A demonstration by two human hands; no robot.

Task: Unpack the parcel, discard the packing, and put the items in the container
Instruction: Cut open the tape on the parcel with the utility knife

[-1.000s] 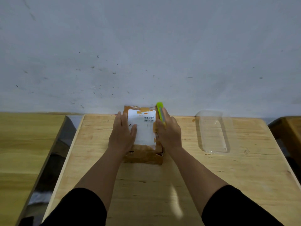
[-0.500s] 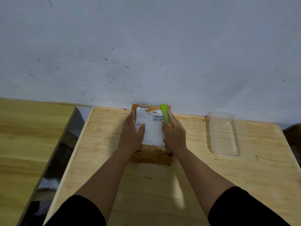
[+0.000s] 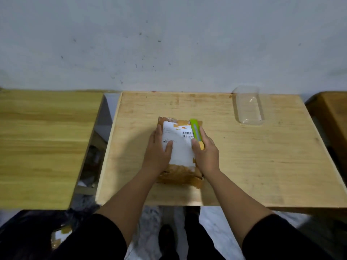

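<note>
A brown taped parcel with a white shipping label lies in the middle of the wooden table. My left hand lies flat on the parcel's left side, fingers spread. My right hand grips a green utility knife with an orange end, held along the parcel's right edge and pointing away from me. A clear plastic container stands at the table's far right, apart from the parcel.
A second wooden table stands to the left across a narrow gap. Another wooden surface shows at the right edge. A black bag lies on the floor at lower left. A grey wall runs behind the tables.
The view has tilted down, so the table's near edge and the floor now show. Both hands have kept their hold on the parcel and the knife.
</note>
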